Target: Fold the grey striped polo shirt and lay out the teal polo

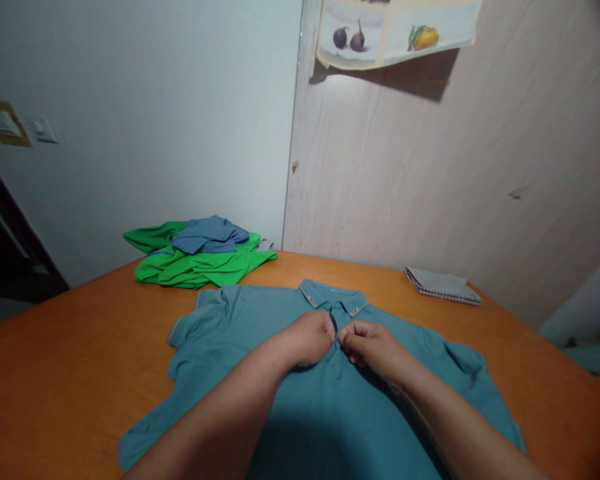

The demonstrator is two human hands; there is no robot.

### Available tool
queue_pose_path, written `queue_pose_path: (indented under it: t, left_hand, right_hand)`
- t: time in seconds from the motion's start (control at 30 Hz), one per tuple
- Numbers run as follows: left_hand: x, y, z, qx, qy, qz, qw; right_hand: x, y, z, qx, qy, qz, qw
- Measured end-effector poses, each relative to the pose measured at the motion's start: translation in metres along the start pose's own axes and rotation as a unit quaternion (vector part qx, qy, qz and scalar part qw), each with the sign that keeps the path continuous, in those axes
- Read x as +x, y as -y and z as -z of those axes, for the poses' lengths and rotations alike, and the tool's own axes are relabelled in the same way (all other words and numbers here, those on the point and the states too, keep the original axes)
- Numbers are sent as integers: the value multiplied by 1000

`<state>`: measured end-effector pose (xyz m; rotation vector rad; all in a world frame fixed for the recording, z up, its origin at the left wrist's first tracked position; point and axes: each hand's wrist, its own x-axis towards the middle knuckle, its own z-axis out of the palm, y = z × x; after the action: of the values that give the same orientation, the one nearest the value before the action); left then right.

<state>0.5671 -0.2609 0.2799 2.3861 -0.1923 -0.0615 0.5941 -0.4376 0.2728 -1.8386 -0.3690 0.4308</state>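
Observation:
A teal polo shirt (240,310) lies spread front side up, its collar pointing away from me and its short sleeves out to the sides. Both hands meet at the button placket below the collar. My left hand (313,339) is closed on the placket's left edge, its fingertips mostly hidden behind the hand. From the other side, my right hand (373,347) pinches the placket's right edge between thumb and index finger. A narrow dark gap shows in the placket between the hands. Any button under the fingers is hidden.
The shirt rests on an orange-brown table (80,373). Toward the back left is a crumpled pile of green clothes (205,267) with a blue-grey garment (213,233) on top. A folded striped cloth (443,285) lies at the back right. Walls stand behind the table.

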Motion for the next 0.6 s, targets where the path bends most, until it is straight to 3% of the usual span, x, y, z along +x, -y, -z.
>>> queue_pose_path:
  t: [0.27, 0.43, 0.6]
  left_hand:
    - [-2, -2, 0, -11, -8, 4, 1000]
    - [-4, -5, 1, -21, -19, -4, 1000]
    - [-2, -3, 0, -47, -27, 10, 998]
  right_hand:
    - [-1, 2, -3, -2, -21, -3, 1000]
    - [-1, 1, -1, 10, -2, -3, 1000]
    - [4, -8, -2, -10, 0, 38, 999]
